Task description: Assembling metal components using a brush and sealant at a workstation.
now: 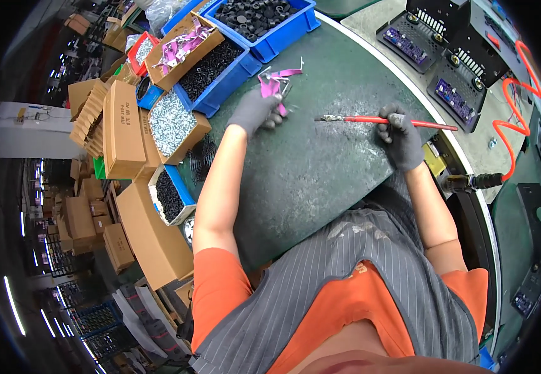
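Observation:
My left hand (256, 112), in a grey glove, has its fingers curled round a small bunch of purple parts with bent metal ends (272, 87). They are over the green work mat (320, 181), and their exact kind is unclear. On the right, my gloved right hand (401, 136) grips a slim red-handled paintbrush (360, 119). The brush lies nearly level, its metal collar and dirty tip pointing left, with the handle end sticking out past my hand.
Blue bins of black plastic parts (255, 19), a carton of similar purple parts (183, 50) and a box of small silvery hardware (170, 123) line the left. Black housings with purple circuit boards (454, 100) stand right, near a coiled orange air hose (508, 124).

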Action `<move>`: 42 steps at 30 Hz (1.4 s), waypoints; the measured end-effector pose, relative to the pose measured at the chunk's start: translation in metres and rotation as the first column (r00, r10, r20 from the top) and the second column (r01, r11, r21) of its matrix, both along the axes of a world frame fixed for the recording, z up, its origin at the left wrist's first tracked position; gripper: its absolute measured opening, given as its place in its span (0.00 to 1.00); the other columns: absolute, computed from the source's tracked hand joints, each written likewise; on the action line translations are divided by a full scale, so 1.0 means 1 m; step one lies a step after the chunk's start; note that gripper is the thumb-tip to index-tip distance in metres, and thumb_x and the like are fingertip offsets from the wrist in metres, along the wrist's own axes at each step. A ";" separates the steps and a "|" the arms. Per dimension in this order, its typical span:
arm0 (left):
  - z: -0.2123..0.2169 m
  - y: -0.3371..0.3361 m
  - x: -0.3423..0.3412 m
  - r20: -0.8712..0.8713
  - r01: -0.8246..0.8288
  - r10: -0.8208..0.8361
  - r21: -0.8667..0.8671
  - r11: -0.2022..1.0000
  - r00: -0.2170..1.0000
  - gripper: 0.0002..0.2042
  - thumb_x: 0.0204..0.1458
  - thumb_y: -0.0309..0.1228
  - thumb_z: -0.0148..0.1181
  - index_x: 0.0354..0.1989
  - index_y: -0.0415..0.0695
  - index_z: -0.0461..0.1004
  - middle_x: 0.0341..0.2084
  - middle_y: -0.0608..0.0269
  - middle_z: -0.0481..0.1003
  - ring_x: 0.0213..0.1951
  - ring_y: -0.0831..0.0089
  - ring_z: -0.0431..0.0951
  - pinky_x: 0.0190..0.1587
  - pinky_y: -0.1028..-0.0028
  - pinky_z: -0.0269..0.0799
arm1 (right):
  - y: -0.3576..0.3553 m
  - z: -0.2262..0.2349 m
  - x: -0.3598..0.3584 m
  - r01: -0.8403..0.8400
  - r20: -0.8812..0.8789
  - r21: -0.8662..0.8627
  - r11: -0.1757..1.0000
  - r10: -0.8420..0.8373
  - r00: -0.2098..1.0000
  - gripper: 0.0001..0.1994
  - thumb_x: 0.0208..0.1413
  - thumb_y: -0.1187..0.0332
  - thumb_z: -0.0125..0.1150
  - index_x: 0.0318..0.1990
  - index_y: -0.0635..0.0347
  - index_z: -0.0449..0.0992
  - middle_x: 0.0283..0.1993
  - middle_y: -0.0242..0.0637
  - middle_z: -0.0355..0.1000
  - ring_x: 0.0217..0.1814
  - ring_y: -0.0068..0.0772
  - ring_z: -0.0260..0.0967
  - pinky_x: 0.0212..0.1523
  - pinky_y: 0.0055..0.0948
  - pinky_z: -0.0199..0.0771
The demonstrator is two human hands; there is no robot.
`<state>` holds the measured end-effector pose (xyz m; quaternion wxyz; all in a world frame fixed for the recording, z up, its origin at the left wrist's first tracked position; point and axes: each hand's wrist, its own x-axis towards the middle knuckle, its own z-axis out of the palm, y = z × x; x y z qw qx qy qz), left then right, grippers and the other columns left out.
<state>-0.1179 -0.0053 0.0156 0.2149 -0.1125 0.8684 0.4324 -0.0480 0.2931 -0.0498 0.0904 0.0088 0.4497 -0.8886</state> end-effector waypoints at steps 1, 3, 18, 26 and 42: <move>-0.002 -0.002 0.010 0.134 -0.073 0.036 0.285 0.956 0.990 0.08 0.48 0.30 0.52 0.34 0.40 0.70 0.28 0.62 0.74 0.29 0.78 0.75 0.25 0.75 0.70 | 0.001 0.001 0.000 0.000 0.006 -0.004 1.000 0.000 1.000 0.09 0.48 0.65 0.49 0.36 0.56 0.67 0.23 0.28 0.62 0.21 0.17 0.53 0.21 0.15 0.53; -0.001 0.004 0.036 0.102 -0.094 0.062 0.350 0.932 0.993 0.08 0.49 0.31 0.52 0.34 0.40 0.70 0.28 0.65 0.73 0.29 0.77 0.74 0.28 0.75 0.69 | 0.003 0.003 0.000 -0.021 -0.021 -0.011 1.000 0.021 1.000 0.09 0.48 0.64 0.48 0.36 0.57 0.67 0.23 0.29 0.61 0.20 0.17 0.53 0.21 0.15 0.53; -0.011 0.010 0.049 -0.718 0.067 -0.636 -0.647 0.760 0.282 0.14 0.41 0.26 0.58 0.40 0.44 0.74 0.31 0.59 0.72 0.34 0.63 0.73 0.42 0.70 0.68 | -0.002 0.012 0.003 0.051 -0.054 -0.096 0.994 -0.056 0.997 0.18 0.55 0.59 0.42 0.44 0.65 0.67 0.23 0.35 0.67 0.19 0.21 0.57 0.19 0.19 0.55; -0.011 0.020 0.131 -0.336 0.065 0.222 0.667 0.742 0.915 0.05 0.48 0.27 0.54 0.34 0.43 0.67 0.19 0.66 0.67 0.17 0.81 0.66 0.17 0.82 0.62 | -0.015 0.071 0.028 -0.004 -0.294 0.089 0.996 0.030 0.955 0.11 0.46 0.66 0.46 0.36 0.61 0.69 0.23 0.31 0.66 0.22 0.17 0.59 0.21 0.15 0.57; 0.013 0.009 0.178 -0.587 0.209 0.119 0.460 0.863 0.801 0.05 0.45 0.24 0.55 0.31 0.41 0.68 0.26 0.67 0.69 0.29 0.76 0.68 0.33 0.77 0.65 | -0.030 0.119 0.043 -0.093 -0.460 0.176 0.980 0.165 0.873 0.09 0.39 0.65 0.48 0.25 0.63 0.67 0.21 0.33 0.61 0.20 0.20 0.54 0.21 0.18 0.53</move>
